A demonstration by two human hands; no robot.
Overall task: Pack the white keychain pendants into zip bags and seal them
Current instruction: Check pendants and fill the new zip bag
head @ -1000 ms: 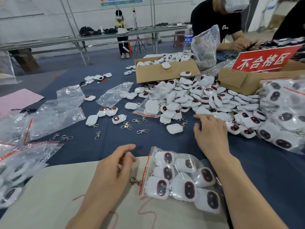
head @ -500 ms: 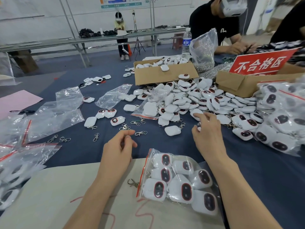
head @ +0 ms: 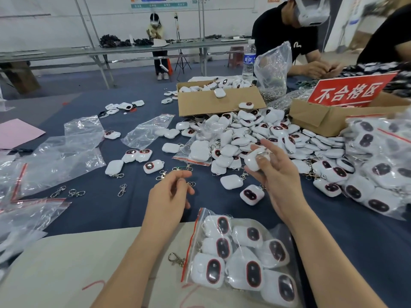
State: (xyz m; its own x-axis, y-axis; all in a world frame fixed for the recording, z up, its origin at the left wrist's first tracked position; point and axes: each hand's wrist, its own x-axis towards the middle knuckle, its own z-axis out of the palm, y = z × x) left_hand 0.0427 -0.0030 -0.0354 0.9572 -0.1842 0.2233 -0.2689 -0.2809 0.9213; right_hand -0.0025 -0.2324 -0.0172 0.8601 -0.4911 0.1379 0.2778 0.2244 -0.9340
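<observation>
A dark blue tablecloth [head: 111, 210] carries a big heap of white rounded plastic pendants [head: 255, 134], many showing a dark oval ringed in red. The heap spills from an open brown cardboard box [head: 218, 103]. A second cardboard box [head: 320, 116] at the right holds a red sign with white characters [head: 349, 92]. In front of it lie stuffed clear bags of pendants [head: 382, 165]. Empty clear zip bags with red seal strips [head: 60, 161] are scattered at the left, with loose silver metal clasps [head: 122, 189] near them and a pink sheet [head: 17, 132] at the far left edge. At the near edge a beige sheet [head: 77, 263] lies under a filled zip bag [head: 242, 258] packed with pendants, its red strip facing left. One metal clasp [head: 176, 260] lies just beside that strip. Across the table a person in a black shirt [head: 287, 41] works next to a clear water bottle [head: 249, 61].

The right hand [head: 275, 176] holds one white keychain pendant [head: 252, 163] above the cloth, at the near edge of the heap. Two more loose pendants lie on the cloth just below it, one face down [head: 231, 181] and one face up [head: 252, 194]. The filled zip bag sits nearer the body, between the two forearms.

The right hand is turned palm inward, thumb and lower fingers curled round the pendant, the forefinger raised straight. The left hand [head: 171, 192] hangs over the cloth, well left of the pendant, its fingers loosely bent and holding nothing.
</observation>
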